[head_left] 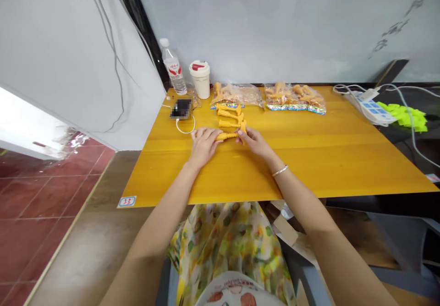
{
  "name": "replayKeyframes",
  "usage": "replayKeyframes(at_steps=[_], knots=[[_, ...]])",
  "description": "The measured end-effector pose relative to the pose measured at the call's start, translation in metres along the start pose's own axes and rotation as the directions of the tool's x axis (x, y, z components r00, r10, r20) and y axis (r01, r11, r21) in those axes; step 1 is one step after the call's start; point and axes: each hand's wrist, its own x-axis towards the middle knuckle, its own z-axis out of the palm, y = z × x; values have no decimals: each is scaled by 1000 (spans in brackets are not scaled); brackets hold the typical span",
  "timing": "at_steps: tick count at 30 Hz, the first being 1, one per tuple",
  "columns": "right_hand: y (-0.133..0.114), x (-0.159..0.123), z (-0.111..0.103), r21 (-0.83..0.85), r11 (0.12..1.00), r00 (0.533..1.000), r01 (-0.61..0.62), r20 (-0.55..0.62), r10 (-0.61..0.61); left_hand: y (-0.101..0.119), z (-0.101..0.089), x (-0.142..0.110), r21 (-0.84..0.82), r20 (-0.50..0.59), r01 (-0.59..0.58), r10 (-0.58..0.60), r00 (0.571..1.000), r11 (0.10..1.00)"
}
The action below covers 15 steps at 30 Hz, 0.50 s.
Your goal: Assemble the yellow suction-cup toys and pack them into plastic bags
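Note:
A yellow plastic toy hammer (227, 136) lies crosswise between my hands, low over the table. The fingers of my left hand (204, 144) close around its handle end at the left. My right hand (255, 142) pinches it by the head, at the right end. Just beyond, several more yellow toy hammers (229, 124) lie in a column on the tabletop, handles to the left and heads to the right. Part of the held hammer is hidden by my fingers.
Clear bags of orange-yellow toys (236, 94) (294, 97) line the back of the yellow table (309, 159). At the back left stand a water bottle (174, 70), a lidded white cup (201, 80) and a cabled phone (181, 109). A power strip (373, 109) and bright green pieces (405, 116) are at the right.

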Motion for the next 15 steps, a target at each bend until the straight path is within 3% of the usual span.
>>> replayKeyframes(at_steps=[5,10,12,15], knots=[[0,1,-9,20,999,998,36,43,-37,4,-1,0,-56,61,-16,19,998,998],[-3,-1,-19,-80,993,993,88,84,-81,7,-1,1,-281,87,66,-43,995,958],[-3,-3,-20,-166,976,988,138,98,-123,5,-2,3,-439,55,146,-136,989,886],[0,-4,-20,-322,914,968,248,120,-221,-3,-2,7,-687,13,254,-338,941,681]])
